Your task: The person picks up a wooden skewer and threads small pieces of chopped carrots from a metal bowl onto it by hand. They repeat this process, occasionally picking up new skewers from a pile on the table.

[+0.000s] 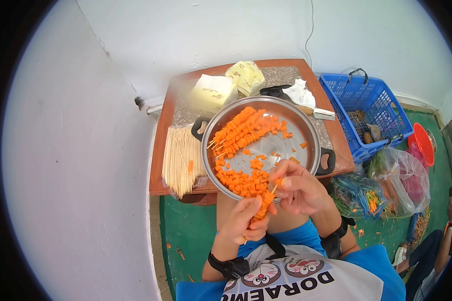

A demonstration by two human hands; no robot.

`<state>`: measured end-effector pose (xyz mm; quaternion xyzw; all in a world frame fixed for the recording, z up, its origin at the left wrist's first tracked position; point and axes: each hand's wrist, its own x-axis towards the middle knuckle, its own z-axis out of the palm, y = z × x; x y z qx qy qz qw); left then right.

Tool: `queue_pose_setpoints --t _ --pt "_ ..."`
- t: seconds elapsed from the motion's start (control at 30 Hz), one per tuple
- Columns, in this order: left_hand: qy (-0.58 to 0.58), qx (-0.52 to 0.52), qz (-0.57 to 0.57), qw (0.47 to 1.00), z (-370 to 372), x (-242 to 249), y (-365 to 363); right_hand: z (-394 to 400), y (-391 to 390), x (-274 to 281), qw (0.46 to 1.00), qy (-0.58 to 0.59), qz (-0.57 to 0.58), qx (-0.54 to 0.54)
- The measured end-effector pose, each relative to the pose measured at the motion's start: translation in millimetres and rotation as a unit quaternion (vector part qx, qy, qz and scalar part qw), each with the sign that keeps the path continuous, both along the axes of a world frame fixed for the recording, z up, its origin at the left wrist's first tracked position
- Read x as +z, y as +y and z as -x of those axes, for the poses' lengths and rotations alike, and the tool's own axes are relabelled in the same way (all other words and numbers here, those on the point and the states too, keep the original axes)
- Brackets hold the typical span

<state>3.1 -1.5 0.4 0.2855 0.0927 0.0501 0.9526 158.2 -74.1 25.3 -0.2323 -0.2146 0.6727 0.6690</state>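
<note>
My left hand (242, 220) is closed around a bamboo skewer strung with orange carrot pieces (267, 199), held at a slant over the near rim of the pan. At the skewer's upper tip, my right hand (304, 186) pinches a small carrot piece (278, 181) between thumb and fingers. A wide steel pan (312, 129) with black handles holds loose carrot cubes (241, 181) on its near side. Several finished carrot skewers (243, 131) lie together at its far left. Left of the pan is a large pile of bare bamboo skewers (180, 158), with one carrot bit on top.
The wooden table (347, 159) bears tissue packs (213, 93) and a cleaver (322, 114) behind the pan. On the right stand a blue crate (354, 108), a red basin (423, 143) and plastic bags (399, 175) of vegetables. Another person's arm (447, 236) shows at far right.
</note>
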Motion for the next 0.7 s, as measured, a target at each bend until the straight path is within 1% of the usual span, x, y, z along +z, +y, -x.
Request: queue_pose_setpoints --t 0.03,0.07,0.13,0.17,0.2,0.23,0.27,0.33,0.37,0.43,0.47,0.53,0.57,0.6,0.63,0.7 --pt "-0.021 -0.039 0.080 0.996 0 -2 1 0 0 0 1.000 0.000 0.000 0.000" --pt "-0.021 -0.039 0.081 0.996 0 -2 1 0 1 0 1.000 -0.001 0.003 -0.001" --pt "-0.003 0.007 0.017 1.000 0 0 -2 0 1 1 1.000 -0.003 0.006 -0.002" --pt "-0.004 0.006 0.017 1.000 -3 4 -6 0 0 1 1.000 -0.014 0.022 -0.009" --pt "0.043 0.107 -0.154 0.981 -6 8 -13 0 0 2 0.999 -0.025 0.037 -0.016" --pt "0.087 0.203 -0.319 0.922 -9 10 -17 1 0 2 0.999 -0.026 0.038 -0.016" --pt "0.088 0.204 -0.318 0.922 -10 9 -18 5 1 1 0.998 -0.049 0.042 -0.014" --pt "0.105 0.268 -0.411 0.865 -13 8 -18 9 1 0 0.996 -0.073 0.045 -0.011" --pt "0.105 0.269 -0.410 0.865 -13 9 -16 10 1 -1 0.997 -0.065 0.047 -0.021" --pt "0.099 0.226 -0.366 0.897 -10 11 -11 11 2 -3 0.997 -0.055 0.048 -0.032" --pt "0.100 0.225 -0.366 0.898 -8 11 -10 12 2 -4 0.997 -0.060 0.047 -0.027" --pt "0.080 0.214 -0.325 0.918 -5 9 -6 12 2 -4 0.997 -0.063 0.046 -0.022" --pt "0.082 0.215 -0.324 0.918 -4 8 -6 11 1 -2 0.992 -0.116 0.032 -0.030" --pt "0.083 0.241 -0.323 0.912 -2 7 -5 10 1 1 0.985 -0.168 0.018 -0.037" --pt "0.083 0.267 -0.321 0.905 -2 6 -5 8 2 3 0.985 -0.168 0.019 -0.035" --pt "0.083 0.283 -0.326 0.898 3 6 -3 -1 3 6 0.931 -0.334 0.032 -0.146"
